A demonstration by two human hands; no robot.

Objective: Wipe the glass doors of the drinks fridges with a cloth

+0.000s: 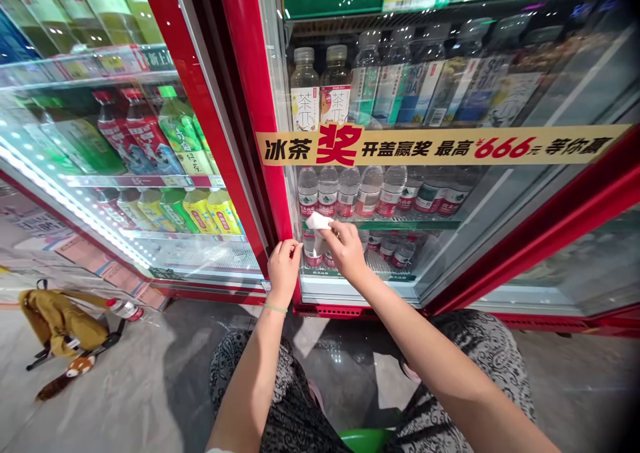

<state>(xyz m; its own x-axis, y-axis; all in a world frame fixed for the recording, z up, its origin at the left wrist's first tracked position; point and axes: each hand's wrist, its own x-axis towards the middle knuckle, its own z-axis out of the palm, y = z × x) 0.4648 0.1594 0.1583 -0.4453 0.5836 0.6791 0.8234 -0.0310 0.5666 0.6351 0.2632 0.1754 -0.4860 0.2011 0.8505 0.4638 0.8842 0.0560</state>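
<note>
My right hand [344,249] is closed on a small white cloth or tissue [319,221] and presses it against the glass door [450,199] of a red drinks fridge, low on its left side. My left hand [283,270] rests with curled fingers on the red door frame [277,193] just left of the cloth, pinching its edge. Behind the glass stand rows of water bottles [370,191] with red labels. A yellow banner sticker [440,146] with red and black print runs across the door.
A second fridge on the left holds red, green and yellow drink bottles [165,133]. A yellow bag [55,319] with a plush toy and a bottle lies on the grey floor at left. My patterned trousers [285,399] and a green stool edge [367,439] are below.
</note>
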